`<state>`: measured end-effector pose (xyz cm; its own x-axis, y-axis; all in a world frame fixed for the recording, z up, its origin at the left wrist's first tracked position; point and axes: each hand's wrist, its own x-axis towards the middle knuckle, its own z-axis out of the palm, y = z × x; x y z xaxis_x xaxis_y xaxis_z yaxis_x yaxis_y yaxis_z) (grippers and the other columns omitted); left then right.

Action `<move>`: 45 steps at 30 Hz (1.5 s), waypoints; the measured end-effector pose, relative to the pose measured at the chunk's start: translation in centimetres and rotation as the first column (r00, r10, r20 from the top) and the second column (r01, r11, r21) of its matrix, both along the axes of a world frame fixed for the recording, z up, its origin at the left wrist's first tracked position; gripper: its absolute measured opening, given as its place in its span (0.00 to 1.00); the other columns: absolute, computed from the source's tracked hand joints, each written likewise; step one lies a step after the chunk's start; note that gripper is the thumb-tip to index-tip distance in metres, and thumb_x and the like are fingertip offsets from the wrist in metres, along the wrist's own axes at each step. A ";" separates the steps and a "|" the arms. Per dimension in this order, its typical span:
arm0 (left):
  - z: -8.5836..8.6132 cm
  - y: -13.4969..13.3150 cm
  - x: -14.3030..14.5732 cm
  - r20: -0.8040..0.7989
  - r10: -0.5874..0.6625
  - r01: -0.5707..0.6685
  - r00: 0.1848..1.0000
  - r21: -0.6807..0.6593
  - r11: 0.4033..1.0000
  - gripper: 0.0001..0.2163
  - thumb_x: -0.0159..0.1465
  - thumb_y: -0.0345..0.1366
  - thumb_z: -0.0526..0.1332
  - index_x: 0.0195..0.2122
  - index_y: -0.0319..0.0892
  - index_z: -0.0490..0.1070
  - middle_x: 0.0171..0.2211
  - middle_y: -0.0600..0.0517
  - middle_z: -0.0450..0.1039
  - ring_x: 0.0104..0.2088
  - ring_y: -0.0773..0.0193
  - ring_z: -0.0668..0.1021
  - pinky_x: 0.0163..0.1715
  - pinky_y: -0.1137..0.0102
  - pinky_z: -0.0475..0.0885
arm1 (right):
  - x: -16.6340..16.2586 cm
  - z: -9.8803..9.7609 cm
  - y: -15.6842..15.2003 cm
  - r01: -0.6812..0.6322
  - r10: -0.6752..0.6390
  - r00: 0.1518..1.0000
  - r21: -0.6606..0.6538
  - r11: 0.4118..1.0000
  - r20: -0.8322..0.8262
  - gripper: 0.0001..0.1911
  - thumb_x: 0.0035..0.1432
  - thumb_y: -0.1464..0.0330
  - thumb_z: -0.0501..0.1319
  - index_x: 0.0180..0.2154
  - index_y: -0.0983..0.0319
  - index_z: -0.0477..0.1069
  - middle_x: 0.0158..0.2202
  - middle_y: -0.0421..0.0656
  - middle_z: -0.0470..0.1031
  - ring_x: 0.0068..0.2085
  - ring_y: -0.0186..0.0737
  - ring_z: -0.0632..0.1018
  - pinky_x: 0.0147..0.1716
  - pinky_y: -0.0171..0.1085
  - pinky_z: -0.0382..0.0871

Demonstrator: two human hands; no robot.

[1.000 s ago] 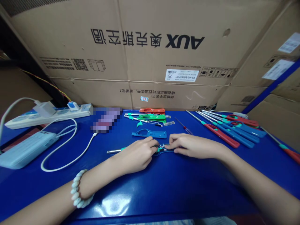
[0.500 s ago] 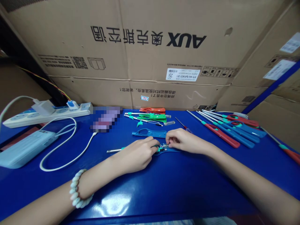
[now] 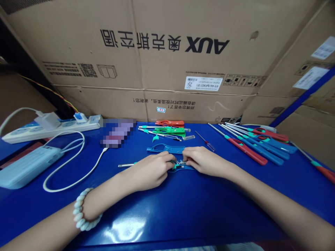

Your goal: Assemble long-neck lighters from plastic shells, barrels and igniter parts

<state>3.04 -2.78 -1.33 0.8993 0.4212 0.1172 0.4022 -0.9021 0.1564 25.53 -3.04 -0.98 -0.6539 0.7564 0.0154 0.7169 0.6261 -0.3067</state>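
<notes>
While much of it is covered, the opened lighter [image 3: 179, 167] lies beneath the left hand [image 3: 154, 170] and right hand [image 3: 204, 161], its rod [image 3: 126, 165] sticking out leftward. Both hands curl nearly closed; what their fingertips pinch, I cannot tell. Just beyond the grip lies a loose blue shell half [image 3: 167, 150], its right tip hidden; far right, a red lighter [image 3: 324, 172] runs out of view.

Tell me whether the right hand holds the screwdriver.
No, the screwdriver lies on the blue table, beyond the right hand.
</notes>
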 end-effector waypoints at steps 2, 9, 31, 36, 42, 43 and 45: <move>0.2 0.3 -0.2 0.023 0.001 0.000 1.000 -0.049 0.999 0.17 0.58 0.20 0.52 0.45 0.38 0.73 0.49 0.46 0.70 0.49 0.59 0.73 0.50 0.65 0.70 | 0.1 0.0 0.1 -0.003 0.002 0.999 -0.021 1.000 -0.034 0.06 0.57 0.78 0.56 0.31 0.63 0.67 0.32 0.42 0.72 0.34 0.37 0.72 0.34 0.32 0.60; 0.6 2.6 -1.5 0.154 0.099 -0.084 0.983 -0.097 0.992 0.17 0.60 0.21 0.51 0.46 0.39 0.73 0.48 0.47 0.71 0.47 0.62 0.75 0.49 0.66 0.70 | 0.3 0.0 0.4 0.045 -0.056 0.990 -0.090 0.995 -0.127 0.05 0.56 0.78 0.57 0.33 0.63 0.67 0.24 0.36 0.65 0.26 0.32 0.67 0.27 0.30 0.55; -0.5 4.9 -2.7 0.019 0.289 -0.289 0.957 0.079 0.954 0.10 0.62 0.26 0.59 0.44 0.41 0.72 0.39 0.48 0.71 0.40 0.60 0.75 0.41 0.67 0.70 | 0.0 -3.4 3.3 -0.100 0.072 0.995 0.533 0.840 0.073 0.13 0.65 0.72 0.52 0.34 0.63 0.75 0.33 0.45 0.73 0.36 0.42 0.70 0.37 0.39 0.63; -0.8 4.7 -2.4 0.036 0.296 -0.297 0.954 0.019 0.955 0.08 0.62 0.27 0.58 0.42 0.40 0.72 0.40 0.49 0.68 0.38 0.62 0.75 0.39 0.69 0.71 | -0.2 -3.3 3.2 -0.187 0.070 0.973 0.577 0.795 0.218 0.15 0.65 0.74 0.50 0.31 0.64 0.73 0.30 0.45 0.72 0.34 0.41 0.68 0.34 0.38 0.61; -1.3 5.1 -2.8 0.031 0.326 -0.324 0.945 -0.050 0.945 0.10 0.63 0.26 0.55 0.43 0.39 0.71 0.41 0.48 0.69 0.37 0.62 0.76 0.39 0.68 0.71 | 0.2 -2.7 3.1 -0.106 0.101 0.994 0.421 0.901 0.035 0.13 0.65 0.74 0.51 0.32 0.64 0.72 0.32 0.45 0.72 0.35 0.40 0.70 0.37 0.38 0.65; -1.3 5.2 -2.9 0.038 0.327 -0.325 0.944 -0.060 0.944 0.10 0.63 0.26 0.55 0.43 0.39 0.71 0.41 0.48 0.69 0.38 0.61 0.76 0.39 0.68 0.71 | 0.4 -2.6 3.1 -0.081 0.099 0.995 0.379 0.922 -0.028 0.12 0.65 0.74 0.51 0.33 0.63 0.72 0.33 0.45 0.72 0.36 0.40 0.70 0.38 0.39 0.66; -1.3 5.3 -3.0 0.053 0.328 -0.324 0.943 -0.071 0.943 0.10 0.62 0.24 0.55 0.42 0.40 0.71 0.41 0.48 0.70 0.38 0.61 0.75 0.39 0.68 0.71 | 0.7 -2.6 3.2 -0.014 0.064 0.986 0.312 0.950 -0.151 0.10 0.64 0.74 0.52 0.35 0.62 0.72 0.36 0.46 0.72 0.39 0.41 0.71 0.42 0.40 0.67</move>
